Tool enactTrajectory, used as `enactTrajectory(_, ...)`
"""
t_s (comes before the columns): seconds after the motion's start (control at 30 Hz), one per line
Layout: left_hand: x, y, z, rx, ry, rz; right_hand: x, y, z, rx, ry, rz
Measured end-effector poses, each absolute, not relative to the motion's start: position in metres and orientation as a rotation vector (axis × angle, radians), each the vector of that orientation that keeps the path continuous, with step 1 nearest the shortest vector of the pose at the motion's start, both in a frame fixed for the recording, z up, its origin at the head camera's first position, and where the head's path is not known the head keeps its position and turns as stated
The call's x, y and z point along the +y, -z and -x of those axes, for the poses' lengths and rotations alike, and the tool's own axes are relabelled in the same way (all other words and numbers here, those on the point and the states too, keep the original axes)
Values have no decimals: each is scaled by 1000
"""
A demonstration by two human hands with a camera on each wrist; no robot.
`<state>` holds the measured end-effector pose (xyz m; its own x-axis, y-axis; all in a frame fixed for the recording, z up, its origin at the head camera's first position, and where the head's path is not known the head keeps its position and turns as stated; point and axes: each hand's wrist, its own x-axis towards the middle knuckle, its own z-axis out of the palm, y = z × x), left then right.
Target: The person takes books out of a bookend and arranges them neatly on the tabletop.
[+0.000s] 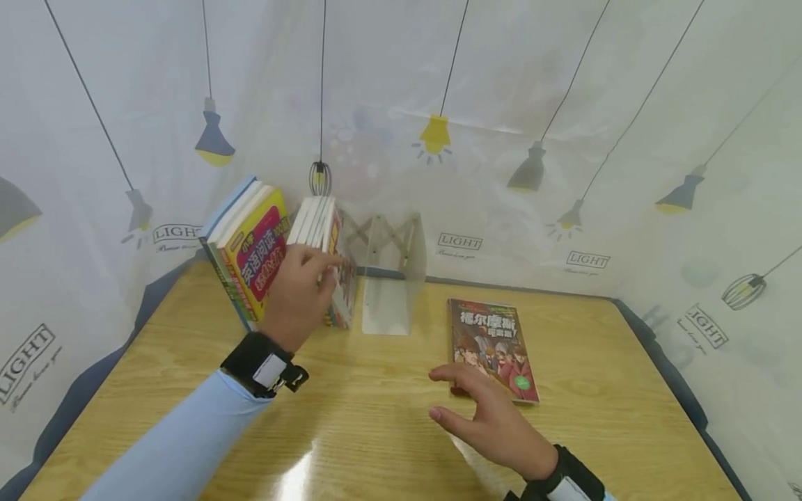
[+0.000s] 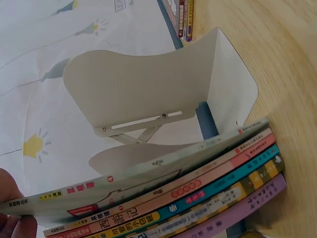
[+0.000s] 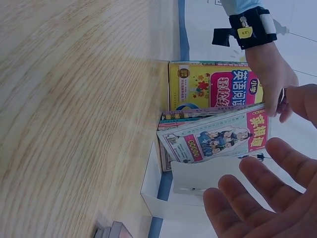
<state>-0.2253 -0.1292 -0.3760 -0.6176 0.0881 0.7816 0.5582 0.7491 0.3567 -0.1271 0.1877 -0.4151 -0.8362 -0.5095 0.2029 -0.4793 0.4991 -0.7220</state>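
My left hand (image 1: pixel 299 292) pinches the top corner of a thin, pale comic book (image 3: pixel 218 136) between thumb and fingers. This book leans at the right end of a row of upright thin books (image 2: pixel 183 198), tilted away from its neighbours in the right wrist view. Left of the hand stands a thick yellow English reading book (image 1: pixel 253 261), leaning with other large books. Over the table's front right, my right hand (image 1: pixel 495 424) holds nothing; its fingers are spread, close to a dark red comic book (image 1: pixel 491 344) lying flat, cover up.
A white metal bookend (image 2: pixel 148 82) with crossed folding bars stands just right of the row. Its upright plate and flat foot (image 1: pixel 385 306) face the wooden table (image 1: pixel 351 417). Behind hangs a white curtain (image 1: pixel 388 83) printed with lamps.
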Motion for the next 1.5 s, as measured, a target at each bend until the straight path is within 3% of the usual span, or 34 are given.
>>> enactTrajectory(1.5, -132, 392, 207, -2596, 639, 534, 185, 417, 128, 2633, 1278, 858)
